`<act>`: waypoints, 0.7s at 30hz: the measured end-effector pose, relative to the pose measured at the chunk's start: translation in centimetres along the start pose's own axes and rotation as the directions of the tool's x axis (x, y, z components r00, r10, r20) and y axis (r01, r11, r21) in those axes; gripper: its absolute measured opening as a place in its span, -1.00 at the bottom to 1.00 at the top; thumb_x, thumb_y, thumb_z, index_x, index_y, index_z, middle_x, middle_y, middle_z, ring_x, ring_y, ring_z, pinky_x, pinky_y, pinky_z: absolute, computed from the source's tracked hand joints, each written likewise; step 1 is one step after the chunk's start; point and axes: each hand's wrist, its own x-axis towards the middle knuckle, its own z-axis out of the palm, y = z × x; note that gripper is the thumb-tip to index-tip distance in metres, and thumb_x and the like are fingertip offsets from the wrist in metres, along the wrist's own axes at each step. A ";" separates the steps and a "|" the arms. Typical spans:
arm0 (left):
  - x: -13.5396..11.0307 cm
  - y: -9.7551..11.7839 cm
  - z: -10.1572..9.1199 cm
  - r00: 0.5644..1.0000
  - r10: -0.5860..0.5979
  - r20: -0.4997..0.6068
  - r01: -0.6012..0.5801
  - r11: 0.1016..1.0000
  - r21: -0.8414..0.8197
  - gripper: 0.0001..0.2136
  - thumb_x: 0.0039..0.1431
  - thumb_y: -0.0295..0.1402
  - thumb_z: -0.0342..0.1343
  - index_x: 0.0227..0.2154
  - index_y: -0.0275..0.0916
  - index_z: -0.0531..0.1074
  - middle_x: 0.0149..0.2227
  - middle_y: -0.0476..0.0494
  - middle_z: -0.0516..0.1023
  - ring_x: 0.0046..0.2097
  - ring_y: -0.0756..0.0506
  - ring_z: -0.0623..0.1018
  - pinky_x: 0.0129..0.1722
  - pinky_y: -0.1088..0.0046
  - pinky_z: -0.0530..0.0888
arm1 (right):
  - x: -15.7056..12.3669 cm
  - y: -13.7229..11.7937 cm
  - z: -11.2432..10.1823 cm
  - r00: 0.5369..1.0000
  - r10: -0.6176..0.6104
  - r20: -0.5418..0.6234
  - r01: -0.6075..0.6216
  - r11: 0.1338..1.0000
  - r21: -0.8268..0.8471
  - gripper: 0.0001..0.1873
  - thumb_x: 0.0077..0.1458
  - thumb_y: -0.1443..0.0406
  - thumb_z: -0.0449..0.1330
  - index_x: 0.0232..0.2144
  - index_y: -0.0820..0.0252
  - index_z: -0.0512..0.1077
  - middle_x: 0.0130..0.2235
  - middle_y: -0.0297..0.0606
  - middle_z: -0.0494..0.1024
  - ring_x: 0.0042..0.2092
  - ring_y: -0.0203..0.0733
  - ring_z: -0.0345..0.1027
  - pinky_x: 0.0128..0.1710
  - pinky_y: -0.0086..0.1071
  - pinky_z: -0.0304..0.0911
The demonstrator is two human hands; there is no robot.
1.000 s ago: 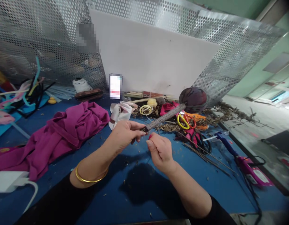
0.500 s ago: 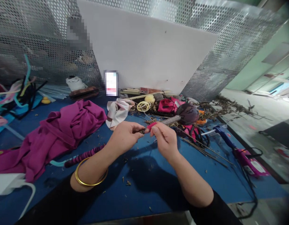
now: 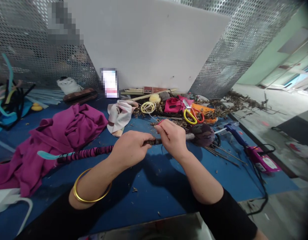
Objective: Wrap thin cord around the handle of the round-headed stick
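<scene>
One wrapped rod (image 3: pixel 92 152) held crosswise over blue table (image 3: pixel 141 206). Left hand (image 3: pixel 131 146) grips its middle, likely for steadiness; right hand (image 3: pixel 175 135) curled closed beside it, contents cannot tell. Rod ridged, purple-black striped; round, dark, patterned ball (image 3: pixel 203 135) at right end.

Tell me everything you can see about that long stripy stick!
The stick slants up to the right over the blue table. From the left: a curved pale blue tip, black and purple stripes like wound cord, a dark part with thin yellowish bands, then grey, meeting a dark round head. The left hand grips its middle; the right hand hides some, so touching there is unclear.
</scene>
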 end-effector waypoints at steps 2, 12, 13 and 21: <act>0.0 0.1 -0.1 0.999 0.042 0.001 -0.042 0.997 0.063 -0.68 0.06 -0.47 0.02 -0.19 -0.09 0.59 -0.27 -0.06 0.68 -0.24 -0.14 0.61 -0.33 0.43 0.40 | 0.1 0.1 0.1 1.000 0.017 0.025 -0.015 0.996 -0.089 -0.62 0.31 0.18 -0.06 -0.53 0.17 0.28 -0.44 -0.29 0.41 -0.39 -0.29 0.26 -0.43 -0.42 -0.02; 0.1 -0.3 1.0 0.963 0.265 -0.053 -0.241 0.932 0.270 -0.68 0.10 -0.50 -0.02 -0.15 -0.18 0.55 -0.31 -0.13 0.66 -0.27 -0.17 0.60 -0.32 0.37 0.40 | 0.4 0.3 -0.1 0.980 0.106 0.170 -0.066 0.972 -0.226 -0.66 0.27 0.18 0.04 -0.53 0.17 0.33 -0.42 -0.32 0.47 -0.42 -0.28 0.26 -0.49 -0.38 -0.17; 0.1 -0.3 1.0 0.963 0.264 -0.058 -0.238 0.930 0.282 -0.69 0.12 -0.49 -0.02 -0.14 -0.19 0.54 -0.32 -0.14 0.65 -0.28 -0.18 0.60 -0.34 0.37 0.39 | 0.5 0.3 -0.2 0.977 0.114 0.179 -0.071 0.971 -0.226 -0.66 0.27 0.18 0.04 -0.53 0.17 0.33 -0.42 -0.32 0.47 -0.41 -0.28 0.27 -0.49 -0.38 -0.17; -0.1 -0.2 0.8 0.960 0.270 -0.068 -0.232 0.912 0.339 -0.67 0.15 -0.49 -0.03 -0.08 -0.16 0.51 -0.37 -0.13 0.63 -0.33 -0.14 0.57 -0.42 0.42 0.34 | 0.6 0.3 -0.4 0.963 0.141 0.231 -0.095 0.975 -0.200 -0.67 0.25 0.18 0.08 -0.53 0.18 0.35 -0.43 -0.34 0.46 -0.42 -0.29 0.25 -0.46 -0.40 -0.15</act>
